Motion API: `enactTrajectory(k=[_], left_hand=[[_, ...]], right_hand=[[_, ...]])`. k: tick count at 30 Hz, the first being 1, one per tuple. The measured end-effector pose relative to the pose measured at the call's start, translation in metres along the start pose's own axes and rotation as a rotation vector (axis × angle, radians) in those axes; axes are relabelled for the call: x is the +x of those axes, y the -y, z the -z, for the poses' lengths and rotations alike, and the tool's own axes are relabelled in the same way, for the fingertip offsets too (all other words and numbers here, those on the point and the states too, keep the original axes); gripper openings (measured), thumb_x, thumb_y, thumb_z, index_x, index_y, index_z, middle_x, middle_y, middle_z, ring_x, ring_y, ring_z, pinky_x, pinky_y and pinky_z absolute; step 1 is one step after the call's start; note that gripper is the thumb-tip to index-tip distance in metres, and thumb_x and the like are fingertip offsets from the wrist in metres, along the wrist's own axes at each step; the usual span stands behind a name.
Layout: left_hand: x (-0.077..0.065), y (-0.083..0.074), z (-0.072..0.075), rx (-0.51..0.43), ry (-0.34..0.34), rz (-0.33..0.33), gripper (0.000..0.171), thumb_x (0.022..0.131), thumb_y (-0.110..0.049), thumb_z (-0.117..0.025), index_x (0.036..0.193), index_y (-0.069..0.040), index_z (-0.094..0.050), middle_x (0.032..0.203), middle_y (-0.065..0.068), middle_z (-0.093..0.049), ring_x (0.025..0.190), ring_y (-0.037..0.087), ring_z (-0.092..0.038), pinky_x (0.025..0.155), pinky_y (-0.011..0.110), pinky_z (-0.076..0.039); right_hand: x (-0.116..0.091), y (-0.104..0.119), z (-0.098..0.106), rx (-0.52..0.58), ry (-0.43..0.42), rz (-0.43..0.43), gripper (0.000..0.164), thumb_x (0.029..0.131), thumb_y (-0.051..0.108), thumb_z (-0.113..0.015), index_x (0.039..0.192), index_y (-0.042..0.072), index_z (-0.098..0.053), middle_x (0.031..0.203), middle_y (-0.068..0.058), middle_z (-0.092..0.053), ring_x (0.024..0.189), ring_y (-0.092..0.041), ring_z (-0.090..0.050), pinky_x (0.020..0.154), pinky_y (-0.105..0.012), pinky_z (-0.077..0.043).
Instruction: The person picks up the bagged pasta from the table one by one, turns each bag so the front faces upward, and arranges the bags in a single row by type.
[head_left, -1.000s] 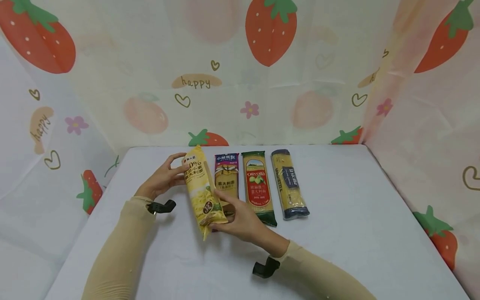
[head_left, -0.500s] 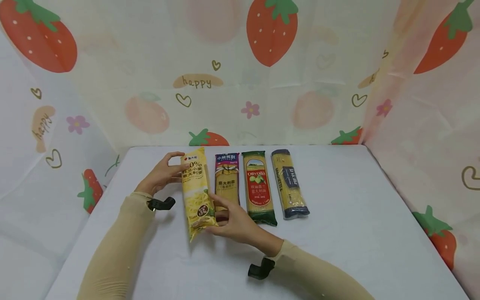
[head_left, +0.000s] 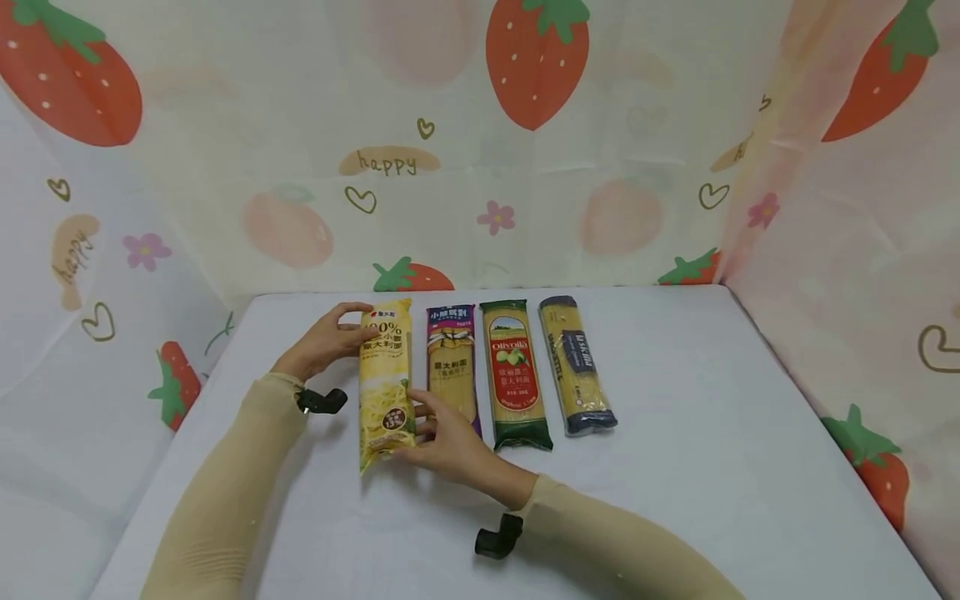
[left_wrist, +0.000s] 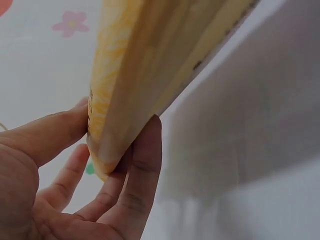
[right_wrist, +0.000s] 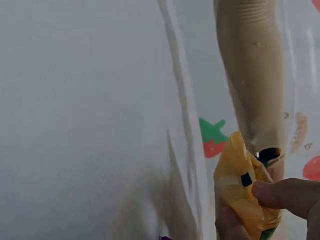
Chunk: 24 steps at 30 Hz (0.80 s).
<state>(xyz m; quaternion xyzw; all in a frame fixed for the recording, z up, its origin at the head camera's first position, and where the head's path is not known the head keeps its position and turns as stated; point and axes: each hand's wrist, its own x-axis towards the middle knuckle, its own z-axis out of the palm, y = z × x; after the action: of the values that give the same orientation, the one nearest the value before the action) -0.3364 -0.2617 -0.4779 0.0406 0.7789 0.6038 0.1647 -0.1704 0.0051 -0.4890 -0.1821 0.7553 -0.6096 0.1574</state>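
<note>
A yellow pasta packet (head_left: 386,375) is held between both hands at the left of a row of packets. My left hand (head_left: 318,343) grips its far end; in the left wrist view the thumb is on the printed face and fingers (left_wrist: 142,170) are under the packet (left_wrist: 145,65). With my right hand (head_left: 457,446) I pinch the near end, the thumb (right_wrist: 275,194) pressing the wrapper. A shadow beneath suggests the packet is off the cloth. Beside it lies a purple-ended pasta packet (head_left: 452,367), partly hidden by my right hand.
Further right lie a green-ended spaghetti packet (head_left: 516,375) with a red label and a dark-blue-ended pasta packet (head_left: 576,367), slightly slanted. All rest on a white-covered table (head_left: 697,433). A strawberry-print curtain (head_left: 540,167) surrounds the back and sides.
Both hands have carried the yellow pasta packet a little left, its near end swinging most. It has gone from slanted to nearly in line with the row, uncovering more of the purple-ended packet.
</note>
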Motion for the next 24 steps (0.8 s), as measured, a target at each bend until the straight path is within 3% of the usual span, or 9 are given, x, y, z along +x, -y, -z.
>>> enactTrajectory(k=[7,15,24], left_hand=[[0.004,0.000,0.003,0.051,0.006,0.034,0.070,0.107,-0.018,-0.070,0.165,-0.006,-0.033,0.148,0.032,-0.053,0.105,0.016,-0.070,0.087,0.031,-0.061],[0.012,0.004,0.004,0.129,0.011,0.013,0.074,0.108,-0.022,-0.069,0.168,-0.005,-0.029,0.156,0.036,-0.044,0.124,0.030,-0.062,0.094,0.032,-0.059],[0.021,0.003,0.004,0.154,0.005,0.040,0.073,0.107,-0.020,-0.071,0.167,-0.005,-0.032,0.153,0.035,-0.048,0.114,0.025,-0.065,0.087,0.029,-0.060]], right_hand=[[0.013,-0.007,-0.011,-0.069,-0.021,-0.046,0.086,0.090,0.008,-0.089,0.163,0.008,-0.043,0.137,-0.012,-0.064,0.111,-0.019,-0.071,0.087,-0.025,-0.059],[0.021,-0.005,-0.018,-0.146,-0.049,-0.107,0.084,0.092,0.013,-0.087,0.163,0.011,-0.042,0.138,-0.011,-0.063,0.113,-0.018,-0.068,0.089,-0.030,-0.060],[0.028,-0.010,-0.021,-0.205,-0.059,-0.139,0.081,0.094,0.012,-0.085,0.163,0.010,-0.042,0.138,-0.012,-0.065,0.118,-0.022,-0.066,0.092,-0.033,-0.058]])
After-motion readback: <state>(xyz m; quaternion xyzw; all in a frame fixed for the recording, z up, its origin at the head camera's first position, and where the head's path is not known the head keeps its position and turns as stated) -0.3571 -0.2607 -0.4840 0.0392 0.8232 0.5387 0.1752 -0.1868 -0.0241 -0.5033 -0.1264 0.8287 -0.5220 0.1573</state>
